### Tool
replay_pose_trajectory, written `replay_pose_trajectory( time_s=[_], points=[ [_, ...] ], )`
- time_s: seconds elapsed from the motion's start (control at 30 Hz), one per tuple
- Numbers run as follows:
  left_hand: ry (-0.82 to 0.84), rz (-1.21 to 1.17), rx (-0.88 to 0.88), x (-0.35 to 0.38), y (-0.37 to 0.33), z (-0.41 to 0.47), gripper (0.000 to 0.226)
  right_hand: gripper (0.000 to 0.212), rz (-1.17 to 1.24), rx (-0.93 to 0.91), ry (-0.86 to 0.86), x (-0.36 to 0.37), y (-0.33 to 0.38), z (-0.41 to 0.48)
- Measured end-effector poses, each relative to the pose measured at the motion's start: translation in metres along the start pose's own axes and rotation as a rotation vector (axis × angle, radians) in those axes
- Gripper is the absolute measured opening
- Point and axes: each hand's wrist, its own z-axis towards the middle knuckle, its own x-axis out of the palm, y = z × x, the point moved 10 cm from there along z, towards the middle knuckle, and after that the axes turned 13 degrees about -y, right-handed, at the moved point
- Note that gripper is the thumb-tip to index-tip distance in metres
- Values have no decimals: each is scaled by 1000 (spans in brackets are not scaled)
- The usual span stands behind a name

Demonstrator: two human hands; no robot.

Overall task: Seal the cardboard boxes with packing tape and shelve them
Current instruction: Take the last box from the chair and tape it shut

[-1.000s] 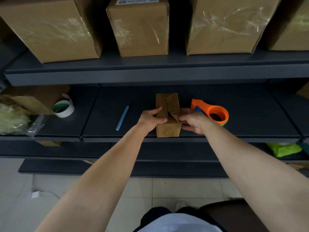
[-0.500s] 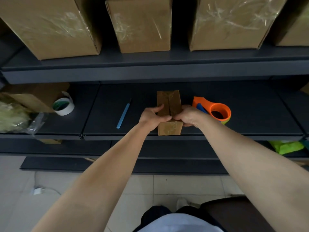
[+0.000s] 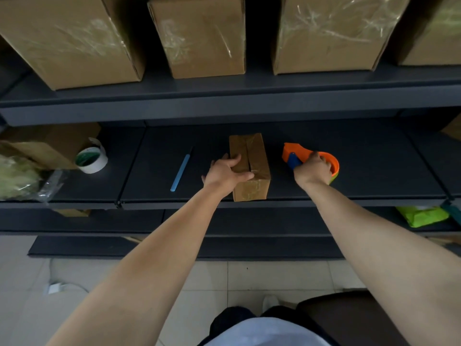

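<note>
— On the middle shelf (image 3: 374,176), where does the small box (image 3: 258,156) sit?
— Near the front edge, its long axis and seam running front to back.
— And the grips?
— The left hand (image 3: 225,172) clasps its near end, thumb across the flaps. The right hand (image 3: 311,169), near on the box's right, curls round the orange tape dispenser (image 3: 291,149); I judge tape follows that seam.

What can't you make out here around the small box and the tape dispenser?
Head view, the only one:
The right hand, gripping the orange tape dispenser, hides its tape roll.
The left hand covers the near end of the top seam on the small box.
The upper-shelf boxes are cut off by the top edge.
The blue stick is too small to identify.
</note>
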Motion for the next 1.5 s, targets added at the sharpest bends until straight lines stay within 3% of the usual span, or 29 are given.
replay_pose_trajectory(
  time_s=[0.1, 0.17, 0.27, 0.37, 0.47, 0.6, 0.7, 0.8, 0.93, 1.07, 1.2, 1.33, 1.4, 1.5],
  points=[
    [-29, 118, 63, -1, -5, -2, 70, 58, -177, 18, 122, 21, -20, 0],
    [-41, 196, 108, -3, -10, -2, 68, 47, -194, 25, 101, 24, -26, 0],
    [-53, 335, 159, -6, -15, -1, 67, 30, -79, 62, 2, 15, -26, -2],
    [-89, 437, 188, -6, -21, -5, 67, 38, 57, 34, -95, -7, -9, -10],
    [-132, 506, 143, -6, -24, -10, 66, 31, 241, 11, -171, -36, 11, -21],
    [-224, 627, 225, -6, -43, -13, 64, 16, 438, -31, -196, -65, 36, -35],
    [-266, 678, 382, -3, -60, -13, 62, 22, 501, -10, -181, -74, 41, -40],
    [-256, 633, 398, -5, -63, -17, 52, 27, 540, 22, -181, -78, 35, -43],
    [-235, 805, 410, -2, -66, -15, 62, 35, 566, 61, -193, -83, 22, -45],
    [-265, 872, 278, -2, -47, -13, 98, 45, 579, 86, -209, -90, 9, -46],
    [-220, 666, 127, -12, -35, -11, 83, 46, 560, 116, -156, -90, 1, -47],
    [-122, -54, -28, -25, -44, -4, 49, 45, 584, 137, -110, -89, 1, -48],
    [55, -399, -217, -16, -43, -11, 50, 44, 593, 113, -65, -88, 6, -48],
    [352, -658, -405, 5, -48, -27, 41, 46, 594, 72, 9, -87, 10, -48]
  ],
)
